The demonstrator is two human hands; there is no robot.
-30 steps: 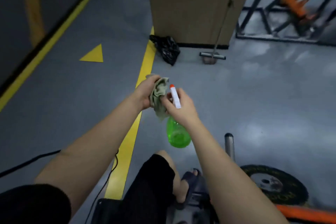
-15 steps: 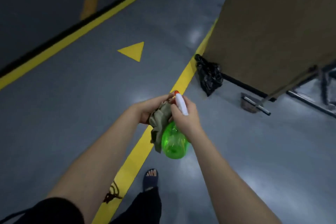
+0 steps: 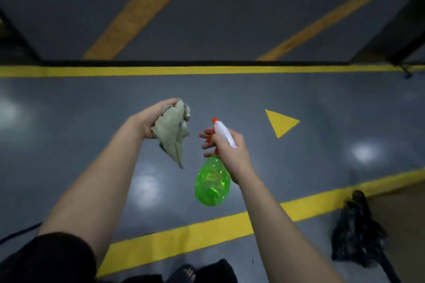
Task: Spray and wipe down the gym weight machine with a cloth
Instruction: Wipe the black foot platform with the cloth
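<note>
My left hand (image 3: pixel 150 119) grips a crumpled grey-green cloth (image 3: pixel 172 132), one corner hanging down. My right hand (image 3: pixel 226 150) holds a green spray bottle (image 3: pixel 212 182) by its neck, fingers curled over the orange trigger below the white head (image 3: pixel 224 132). The bottle hangs tilted, its nozzle pointing up and left. A gap of about a hand's width separates cloth and bottle. Both are held out over the grey floor. No weight machine is in view.
Grey glossy floor with yellow lines (image 3: pixel 184 234) and a yellow triangle (image 3: pixel 279 123). A black plastic bag (image 3: pixel 355 230) lies at the lower right against a brown panel. A dark wall base (image 3: pixel 161 63) runs across the far side. A black cable (image 3: pixel 20 233) is at the left edge.
The view has swung left, away from the wooden cabinet and machine. My hands, which were together with the cloth against the bottle, have come apart.
</note>
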